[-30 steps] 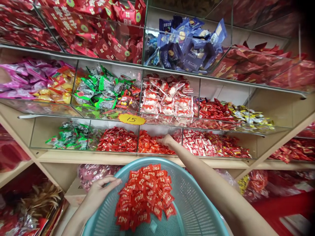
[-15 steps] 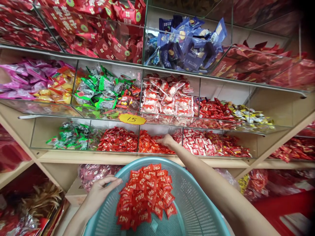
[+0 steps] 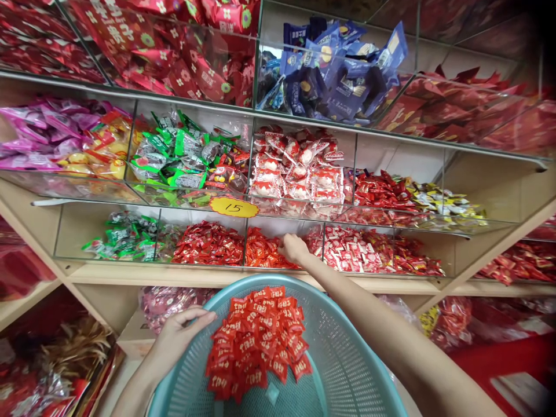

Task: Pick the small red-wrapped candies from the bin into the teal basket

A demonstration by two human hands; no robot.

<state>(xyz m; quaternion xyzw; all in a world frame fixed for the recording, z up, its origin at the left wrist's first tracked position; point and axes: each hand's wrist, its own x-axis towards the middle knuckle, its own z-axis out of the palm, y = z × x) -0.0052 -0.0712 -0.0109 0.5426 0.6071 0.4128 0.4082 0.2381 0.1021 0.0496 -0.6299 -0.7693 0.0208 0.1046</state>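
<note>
My left hand (image 3: pixel 185 330) grips the rim of a teal plastic basket (image 3: pixel 347 330), thumb over the edge. A heap of small red candy packets (image 3: pixel 258 341) with pale lettering lies inside it, towards the left. Beyond the basket, my right hand (image 3: pixel 294 249) reaches into a bottom-row shelf compartment of loose red candy packets (image 3: pixel 262 248). Its fingers are curled down at the pile, closed, and their tips are hidden; what they hold, if anything, I cannot make out.
Clear dividers split the shelves into compartments of wrapped sweets: blue packets (image 3: pixel 339 75), green packets (image 3: pixel 185 147), white-and-red packets (image 3: pixel 299 168). A yellow price tag (image 3: pixel 233 207) hangs above the bottom row. A wooden shelf edge (image 3: pixel 143 275) runs just behind the basket.
My right hand's fingers have curled from a more stretched-out pose into a closed one at the red packets. The left hand and the basket stay nearly the same.
</note>
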